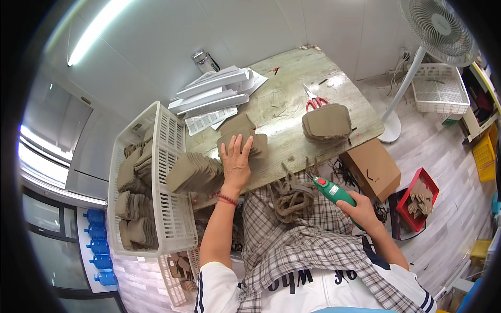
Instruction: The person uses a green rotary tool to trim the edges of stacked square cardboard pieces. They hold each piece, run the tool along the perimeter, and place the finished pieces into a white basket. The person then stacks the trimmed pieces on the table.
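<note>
From the head view, we've got our left hand [236, 159] laid palm-down with fingers a bit spread on a small pile of flat taupe pieces with rounded corners [259, 147]. It's pressing rather than gripping, nothing wrapped up in it. The pile sits near the front edge of the worn, pale wood-look table [292, 73], just beside a fanned row of similar taupe pieces [193, 172] on its left. Further right there's a neat taupe stack [330, 122] with red-handled scissors [316, 101] right behind it.

Our right hand [360, 210] is wrapped around a green plastic handheld tool with a red button [329, 191], narrow end up and left, over our lap near the table edge. Can't make out what the tip is, so we'd stay well back from it and hold only the green body. Guessing it's hard, fairly light and easy enough one-handed.

As for the pieces, they look matte, thin and light, probably a bit bendy, though we can't tell if it's fabric or leather. Not fragile by the look of it, but a loose pile probably slides if we shove it. We'd pinch single ones by a rounded edge, and take a stack from both sides.
</note>
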